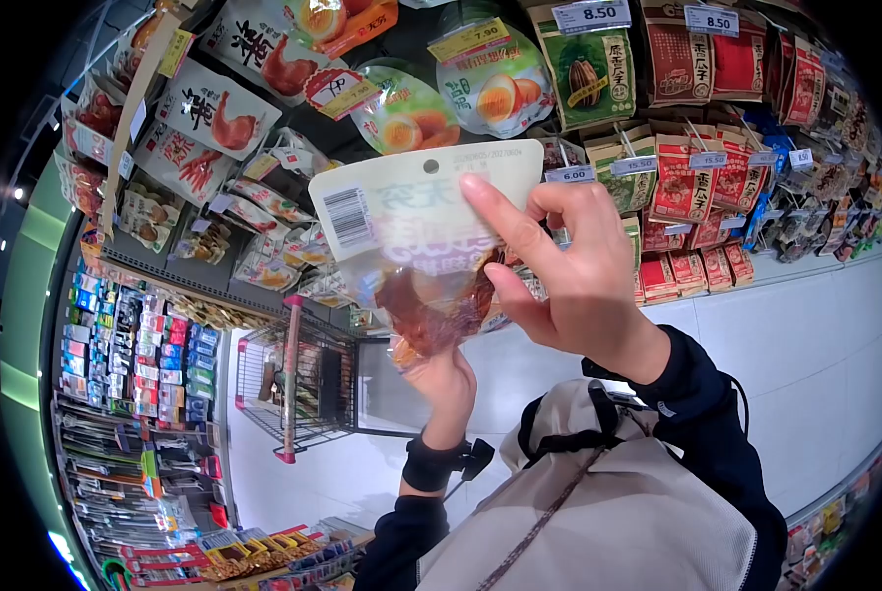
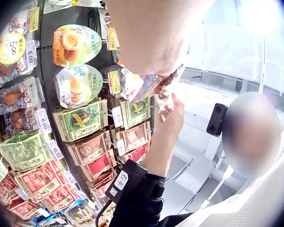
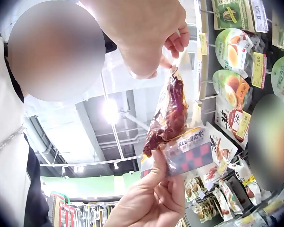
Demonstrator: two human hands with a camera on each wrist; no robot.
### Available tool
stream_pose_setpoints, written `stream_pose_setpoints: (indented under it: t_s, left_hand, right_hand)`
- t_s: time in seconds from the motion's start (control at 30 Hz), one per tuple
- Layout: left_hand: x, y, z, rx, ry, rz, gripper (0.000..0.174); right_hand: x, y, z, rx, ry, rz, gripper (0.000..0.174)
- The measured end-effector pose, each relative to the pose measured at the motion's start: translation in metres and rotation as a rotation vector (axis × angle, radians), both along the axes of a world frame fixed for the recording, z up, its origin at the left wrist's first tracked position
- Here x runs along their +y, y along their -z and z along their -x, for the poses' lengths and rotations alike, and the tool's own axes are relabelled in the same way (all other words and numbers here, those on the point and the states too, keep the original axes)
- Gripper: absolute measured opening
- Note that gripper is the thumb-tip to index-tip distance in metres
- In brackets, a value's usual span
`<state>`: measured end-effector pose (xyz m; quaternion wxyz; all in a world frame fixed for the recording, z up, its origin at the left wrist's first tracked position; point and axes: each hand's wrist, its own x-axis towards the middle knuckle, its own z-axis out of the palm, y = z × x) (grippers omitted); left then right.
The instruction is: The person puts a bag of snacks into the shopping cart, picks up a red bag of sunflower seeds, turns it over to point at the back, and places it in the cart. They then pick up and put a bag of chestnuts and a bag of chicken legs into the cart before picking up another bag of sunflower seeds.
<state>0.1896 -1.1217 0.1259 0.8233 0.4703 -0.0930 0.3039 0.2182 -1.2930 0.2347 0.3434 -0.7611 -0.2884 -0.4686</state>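
Note:
A clear-fronted snack bag (image 1: 426, 286) of dark reddish-brown cooked meat is up before the shelves, its back toward me in the head view. Its pale top strip has a hang hole, a barcode and a printed date line. My left hand (image 1: 443, 382) grips the bag's lower end; the thumb lies against the plastic in the right wrist view, where that hand (image 3: 154, 198) is below the meat. At the bag's upper right, my right hand (image 1: 584, 266) has its index finger straight on the top strip just under the date, its thumb over the right edge.
Hanging egg packs (image 1: 495, 89), red seed bags (image 1: 682, 177) and green seed bags (image 1: 588, 69) fill the racks ahead, with price tags. A wire shopping cart (image 1: 291, 379) stands below left on pale floor tiles (image 1: 756, 340). More packaged goods (image 1: 145, 345) hang at left.

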Motion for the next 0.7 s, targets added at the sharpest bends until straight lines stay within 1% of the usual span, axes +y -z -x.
stream_pose_setpoints:
  t_s: [0.2, 0.4, 0.5, 0.7]
  left_hand:
    - [-0.003, -0.004, 0.0, -0.023, -0.023, 0.008, 0.039]
    - [-0.004, -0.006, -0.001, -0.025, -0.037, 0.023, 0.036]
    - [0.007, 0.01, -0.004, -0.078, -0.021, -0.146, 0.052]
    - [0.005, 0.01, -0.004, -0.072, -0.029, -0.149, 0.052]
  right_hand:
    - [-0.002, 0.002, 0.002, 0.029, 0.017, -0.026, 0.058]
    - [-0.011, 0.006, 0.002, 0.001, 0.061, -0.042, 0.055]
    - [-0.012, 0.011, -0.002, -0.02, 0.082, -0.029, 0.059]
    - [-0.012, 0.01, -0.002, -0.022, 0.071, -0.041, 0.055]
